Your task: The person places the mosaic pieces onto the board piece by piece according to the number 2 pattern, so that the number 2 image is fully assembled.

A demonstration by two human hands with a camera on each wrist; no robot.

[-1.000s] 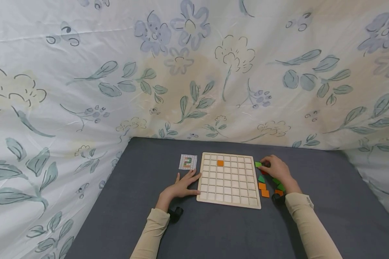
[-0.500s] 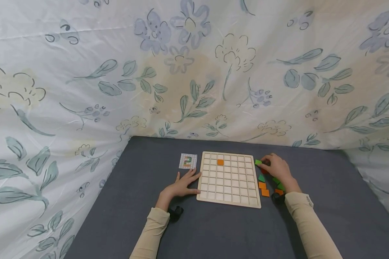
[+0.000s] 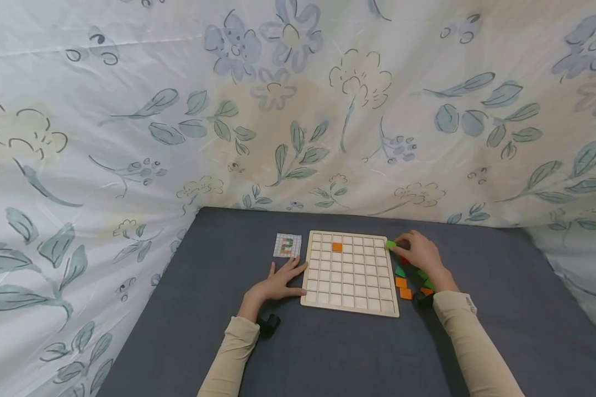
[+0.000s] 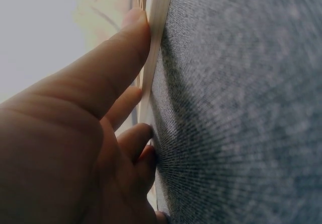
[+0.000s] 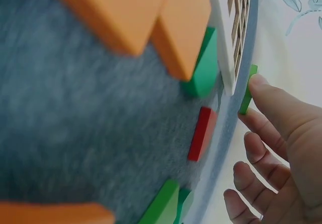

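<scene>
My right hand (image 3: 422,255) pinches a light green square tile (image 5: 248,89) between thumb and index finger, at the right edge of the wooden grid board (image 3: 352,281) near its far corner. In the right wrist view the tile is lifted above the table. My left hand (image 3: 277,282) rests spread at the board's left edge; in the left wrist view the thumb (image 4: 126,43) touches the board's rim and the other fingers lie along its side. One orange tile (image 3: 337,247) sits in a cell of the board's upper left.
Right of the board lie orange tiles (image 3: 405,293), a dark green piece (image 3: 399,272), a red piece (image 5: 202,133) and several more green pieces (image 3: 429,283). A small printed pattern card (image 3: 287,246) lies left of the board. A floral curtain (image 3: 298,110) hangs behind the table.
My right hand has lifted the light green tile and carried it slightly left and away from me, to the board's edge. The left hand keeps its place on the board.
</scene>
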